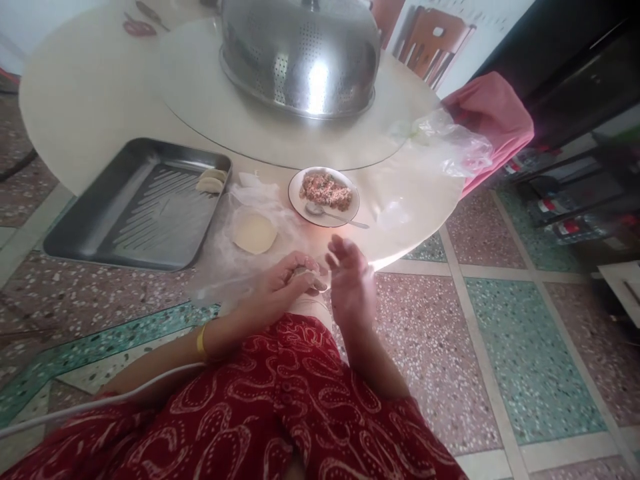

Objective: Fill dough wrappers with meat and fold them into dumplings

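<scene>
My left hand (290, 277) is closed around a dumpling (315, 281), its pale dough edge showing between thumb and fingers. Just to the right, my right hand (351, 277) is raised with loosely bent fingers, slightly blurred and holding nothing visible. A round dough wrapper (255, 232) lies on a crumpled plastic bag (225, 250) beyond my left hand. Past my hands sits a plate (295, 200) of minced filling (325, 189), with a spoon (337, 217) resting in it. Several folded dumplings (211, 180) lie at the right side of a metal tray (150, 200).
A large perforated metal cover (300, 63) stands on the glass turntable (200, 100) of the round table (65, 100). At the right edge are a clear plastic bag (445, 143) and a pink-covered chair (495, 120). A red item (139, 27) lies at the far left.
</scene>
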`<move>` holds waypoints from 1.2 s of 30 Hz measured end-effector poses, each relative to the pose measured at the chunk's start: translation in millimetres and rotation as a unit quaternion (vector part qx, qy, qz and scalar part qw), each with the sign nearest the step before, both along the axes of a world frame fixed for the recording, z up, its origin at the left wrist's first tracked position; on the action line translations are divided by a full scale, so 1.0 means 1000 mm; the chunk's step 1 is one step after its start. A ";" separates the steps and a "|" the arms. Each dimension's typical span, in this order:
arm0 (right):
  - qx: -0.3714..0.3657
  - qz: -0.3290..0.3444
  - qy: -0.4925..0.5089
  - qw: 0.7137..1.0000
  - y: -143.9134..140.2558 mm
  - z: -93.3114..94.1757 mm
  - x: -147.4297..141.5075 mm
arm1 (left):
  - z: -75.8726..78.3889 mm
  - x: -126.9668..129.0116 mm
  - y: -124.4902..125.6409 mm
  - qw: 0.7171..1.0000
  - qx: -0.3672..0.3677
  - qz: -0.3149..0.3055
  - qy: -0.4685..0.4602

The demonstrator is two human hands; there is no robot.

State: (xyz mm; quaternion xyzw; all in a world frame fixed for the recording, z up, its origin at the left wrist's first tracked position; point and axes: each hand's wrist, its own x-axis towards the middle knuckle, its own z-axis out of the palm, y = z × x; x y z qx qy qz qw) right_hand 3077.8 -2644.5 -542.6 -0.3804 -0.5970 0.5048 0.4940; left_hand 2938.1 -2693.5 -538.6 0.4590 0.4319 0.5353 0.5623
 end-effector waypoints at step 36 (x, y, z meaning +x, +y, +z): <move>-0.328 0.152 0.373 0.854 -0.007 0.002 0.003 | 0.011 0.013 0.040 0.832 0.326 -0.205 0.398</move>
